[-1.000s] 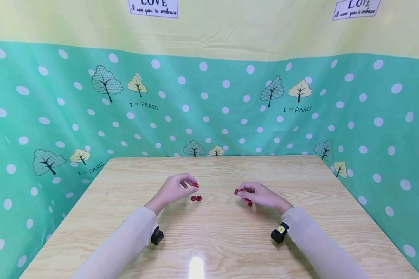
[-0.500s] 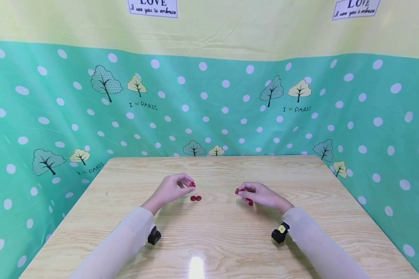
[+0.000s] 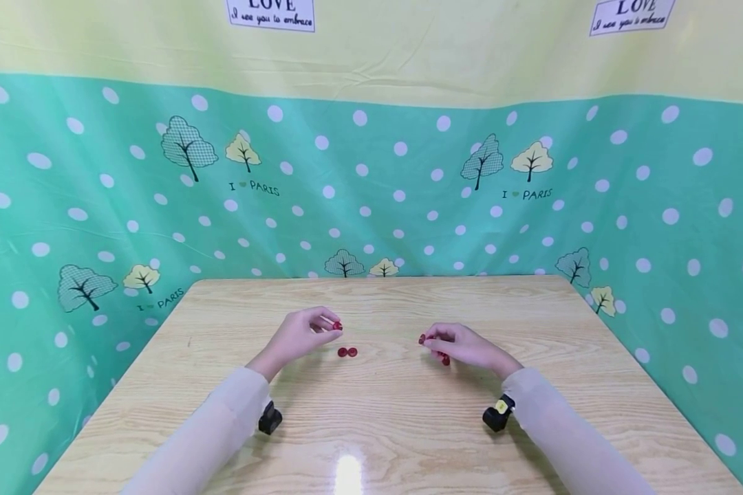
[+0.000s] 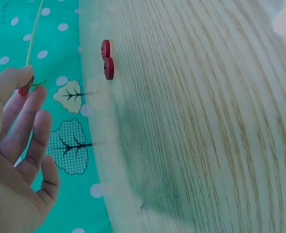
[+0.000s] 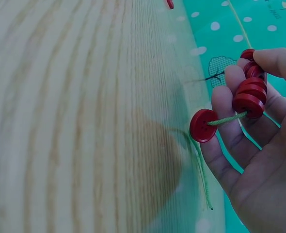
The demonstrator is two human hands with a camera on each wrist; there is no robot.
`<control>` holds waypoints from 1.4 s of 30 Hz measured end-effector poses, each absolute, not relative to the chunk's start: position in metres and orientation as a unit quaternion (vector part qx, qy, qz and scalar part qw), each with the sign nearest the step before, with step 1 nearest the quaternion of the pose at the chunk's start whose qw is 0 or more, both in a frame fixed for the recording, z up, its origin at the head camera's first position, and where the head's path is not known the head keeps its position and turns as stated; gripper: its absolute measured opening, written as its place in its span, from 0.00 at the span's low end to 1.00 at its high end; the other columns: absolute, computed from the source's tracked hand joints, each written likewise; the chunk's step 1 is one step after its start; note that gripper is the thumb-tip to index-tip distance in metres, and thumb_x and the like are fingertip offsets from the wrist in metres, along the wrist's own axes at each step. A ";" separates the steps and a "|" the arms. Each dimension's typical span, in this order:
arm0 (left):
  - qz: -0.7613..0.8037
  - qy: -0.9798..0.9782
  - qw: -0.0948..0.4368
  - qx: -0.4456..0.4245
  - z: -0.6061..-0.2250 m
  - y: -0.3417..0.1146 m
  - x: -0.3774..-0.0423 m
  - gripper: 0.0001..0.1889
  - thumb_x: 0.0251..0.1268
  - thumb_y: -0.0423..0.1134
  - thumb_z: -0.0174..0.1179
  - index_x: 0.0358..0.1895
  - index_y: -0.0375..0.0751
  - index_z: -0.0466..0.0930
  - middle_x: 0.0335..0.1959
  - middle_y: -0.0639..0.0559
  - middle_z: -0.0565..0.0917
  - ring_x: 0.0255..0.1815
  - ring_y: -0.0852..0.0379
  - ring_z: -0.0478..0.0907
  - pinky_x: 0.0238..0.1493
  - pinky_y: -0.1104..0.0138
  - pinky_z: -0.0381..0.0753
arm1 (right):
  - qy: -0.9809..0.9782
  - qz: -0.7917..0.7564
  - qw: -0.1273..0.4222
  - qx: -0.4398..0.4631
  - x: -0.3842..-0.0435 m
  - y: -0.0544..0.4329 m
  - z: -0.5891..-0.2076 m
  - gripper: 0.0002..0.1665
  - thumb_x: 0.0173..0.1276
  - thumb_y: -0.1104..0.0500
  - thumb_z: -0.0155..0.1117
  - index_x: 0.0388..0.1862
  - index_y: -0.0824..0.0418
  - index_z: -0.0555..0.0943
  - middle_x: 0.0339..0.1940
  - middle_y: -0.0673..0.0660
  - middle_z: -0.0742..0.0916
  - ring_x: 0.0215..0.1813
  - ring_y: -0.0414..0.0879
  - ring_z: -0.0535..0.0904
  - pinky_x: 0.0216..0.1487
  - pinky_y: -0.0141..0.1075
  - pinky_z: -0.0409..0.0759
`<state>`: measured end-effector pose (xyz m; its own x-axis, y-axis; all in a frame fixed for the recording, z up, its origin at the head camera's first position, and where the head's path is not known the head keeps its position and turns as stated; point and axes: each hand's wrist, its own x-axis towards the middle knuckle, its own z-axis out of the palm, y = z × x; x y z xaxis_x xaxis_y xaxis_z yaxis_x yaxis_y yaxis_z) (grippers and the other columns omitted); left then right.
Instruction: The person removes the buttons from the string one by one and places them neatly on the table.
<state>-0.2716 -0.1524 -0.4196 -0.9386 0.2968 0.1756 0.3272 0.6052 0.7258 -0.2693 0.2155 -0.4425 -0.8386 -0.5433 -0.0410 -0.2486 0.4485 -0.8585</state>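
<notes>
In the head view my left hand point(image 3: 297, 337) is raised over the left half of the table. Its thumb and fingertips pinch a red button point(image 4: 24, 89), with a short end of green string poking out beside it. From that pinch the string point(image 4: 35, 34) runs up out of the left wrist view. My right hand point(image 3: 467, 346) holds several red buttons point(image 5: 251, 91) threaded on green string. One further red button point(image 5: 202, 125) hangs lower on it, a loose tail of string point(image 5: 201, 167) dangling below. Two red buttons point(image 3: 347, 352) lie side by side on the table between the hands.
A pale wood-grain table point(image 3: 384, 426) spans the space below both hands. Behind and beside it hangs a green dotted curtain point(image 3: 396, 185) with printed trees. Each wrist carries a small black camera point(image 3: 270, 417).
My left hand has drawn a little to the left with its button, away from the right hand. The right hand has barely shifted; the two table buttons stay put.
</notes>
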 end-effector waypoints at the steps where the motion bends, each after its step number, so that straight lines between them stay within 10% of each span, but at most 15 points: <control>1: -0.409 -0.896 0.018 -0.174 -0.420 -0.153 -0.272 0.10 0.62 0.45 0.72 0.44 0.51 0.86 0.37 0.59 0.87 0.39 0.59 0.81 0.43 0.62 0.80 | 0.836 -0.469 0.157 -0.239 -0.269 0.216 -0.443 0.21 0.78 0.48 0.57 0.50 0.65 0.81 0.32 0.66 0.82 0.31 0.49 0.76 0.30 0.39 0.73; 42: -0.399 -0.903 -0.004 -0.157 -0.434 -0.169 -0.272 0.09 0.60 0.42 0.73 0.42 0.49 0.86 0.39 0.58 0.86 0.37 0.58 0.79 0.43 0.62 0.79 | 0.843 -0.459 0.157 -0.234 -0.269 0.219 -0.444 0.20 0.78 0.48 0.57 0.52 0.63 0.81 0.31 0.60 0.82 0.30 0.48 0.75 0.28 0.36 0.72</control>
